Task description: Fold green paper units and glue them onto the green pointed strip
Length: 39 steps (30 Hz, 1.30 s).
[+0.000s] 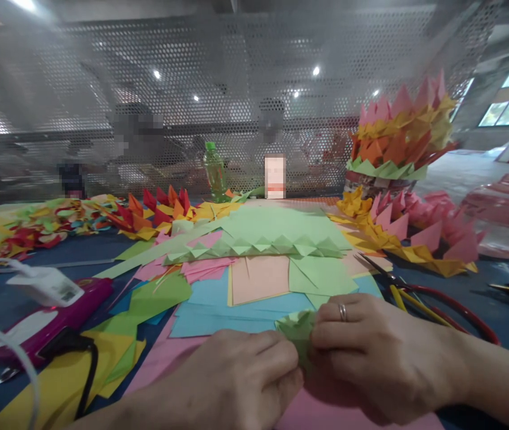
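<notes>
Head view: left hand and right hand, fingers curled in, both gripping folded green paper, held between them over pink sheet; green zigzag strip lies beyond, red-handled scissors near right hand, green-capped bottle farther back

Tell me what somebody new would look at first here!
Probably the tall, pointy paper stack at the back right, with its pink, yellow, orange and green layers. Next, maybe the left hand and right hand in front, holding a folded green paper between them. The shiny purple thing at the left, with a white plug on it, stands out too.
</notes>
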Tool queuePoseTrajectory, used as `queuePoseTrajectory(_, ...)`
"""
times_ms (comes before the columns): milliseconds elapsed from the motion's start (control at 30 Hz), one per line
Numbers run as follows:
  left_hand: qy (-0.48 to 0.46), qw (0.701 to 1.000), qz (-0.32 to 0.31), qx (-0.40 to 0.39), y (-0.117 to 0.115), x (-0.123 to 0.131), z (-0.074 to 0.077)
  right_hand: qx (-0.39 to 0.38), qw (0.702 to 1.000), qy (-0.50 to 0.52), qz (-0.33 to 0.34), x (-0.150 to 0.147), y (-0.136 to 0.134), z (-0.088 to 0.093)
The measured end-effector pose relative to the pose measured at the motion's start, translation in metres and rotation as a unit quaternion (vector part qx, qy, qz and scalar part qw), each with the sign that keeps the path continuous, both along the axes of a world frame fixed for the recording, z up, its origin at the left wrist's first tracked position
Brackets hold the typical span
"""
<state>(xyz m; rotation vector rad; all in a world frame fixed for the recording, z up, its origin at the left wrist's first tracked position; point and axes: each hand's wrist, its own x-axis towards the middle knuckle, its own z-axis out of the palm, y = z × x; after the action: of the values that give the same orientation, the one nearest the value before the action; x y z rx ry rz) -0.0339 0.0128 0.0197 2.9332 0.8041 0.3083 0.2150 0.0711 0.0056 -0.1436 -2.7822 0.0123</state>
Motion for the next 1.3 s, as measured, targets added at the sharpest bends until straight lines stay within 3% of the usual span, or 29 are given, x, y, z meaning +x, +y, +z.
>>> queuePoseTrajectory(333, 0.014, 1.0, -0.007, -0.009, 0.001, 0.002, 0.004, 0.041, 0.999, 0.001, -0.002, 0.0, -0.008, 0.001)
queuePoseTrajectory(1100, -0.028, 0.998, -0.001, -0.063, 0.002, 0.001, -0.001, 0.029, 0.999, 0.019, -0.011, -0.001, -0.009, 0.002)
queuePoseTrajectory(1200, -0.016, 0.998, -0.011, -0.057, 0.003, 0.001, 0.0, 0.001, 0.999, 0.041, -0.008, 0.001, -0.006, 0.002)
queuePoseTrajectory(1300, -0.004, 0.999, -0.019, -0.044, 0.003, -0.001, 0.001, -0.061, 0.992, 0.091, -0.067, 0.004, -0.002, 0.002)
